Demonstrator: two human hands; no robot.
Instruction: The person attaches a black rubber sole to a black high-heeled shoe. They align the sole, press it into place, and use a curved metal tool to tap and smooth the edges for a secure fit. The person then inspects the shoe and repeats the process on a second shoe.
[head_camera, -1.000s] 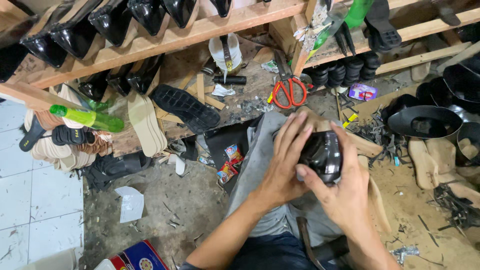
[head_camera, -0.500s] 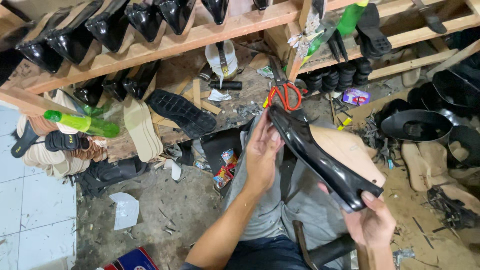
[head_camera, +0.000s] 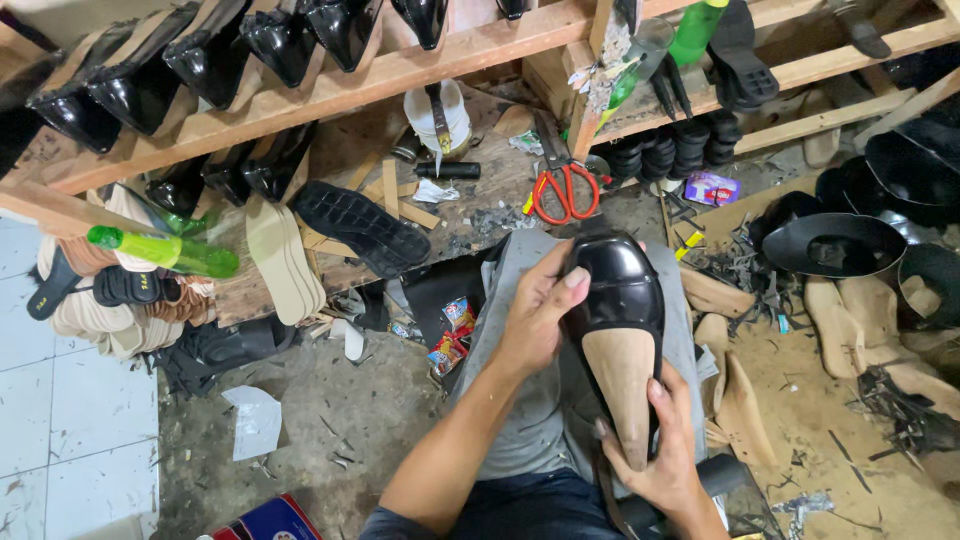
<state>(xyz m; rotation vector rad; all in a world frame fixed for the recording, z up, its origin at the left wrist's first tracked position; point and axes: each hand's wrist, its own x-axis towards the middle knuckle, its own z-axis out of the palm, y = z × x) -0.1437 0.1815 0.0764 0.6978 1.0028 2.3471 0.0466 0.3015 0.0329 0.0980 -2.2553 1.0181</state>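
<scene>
I see glossy black shoe upper stretched over tan wooden last (head_camera: 618, 330), sole side up, resting on lap over grey cloth. Left hand (head_camera: 535, 320) cupped against shoe's left side near toe, fingers curled on black leather. Right hand (head_camera: 660, 450) gripping heel end, thumb on tan sole. Red-handled scissors (head_camera: 565, 190) lie beyond toe, well apart. Green plastic bottle (head_camera: 165, 250) far left.

left hand (head_camera: 535, 315): forearm from 6 o'clock, fingers pointing 1 o'clock, curled in grip | right hand (head_camera: 660, 450): at 5 o'clock, fingers up, clasping
</scene>
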